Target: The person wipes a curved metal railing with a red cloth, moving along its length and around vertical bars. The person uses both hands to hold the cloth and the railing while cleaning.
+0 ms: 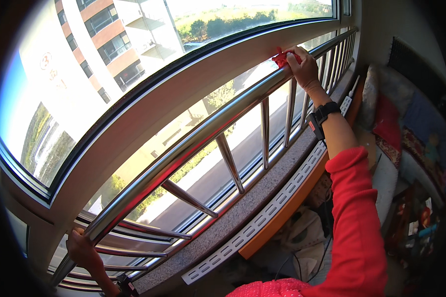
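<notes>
A shiny metal railing (193,141) runs across the window, with upright bars below its thick top rail. At the far right of that rail, my right hand (303,67) is closed around a bunched red cloth (281,58) that rests against the metal. A black strap sits on my right wrist, below which the red sleeve is pushed up. My left hand (82,247) grips the top rail at the lower left, its fingers wrapped round the tube and partly hidden behind it.
Behind the railing is a large window (183,64) with a white frame, showing buildings and trees outside. A speckled stone sill (223,218) lies under the bars, edged by a white slotted strip (262,218) and an orange board (282,210). Cushions and fabrics (386,119) are heaped at the right.
</notes>
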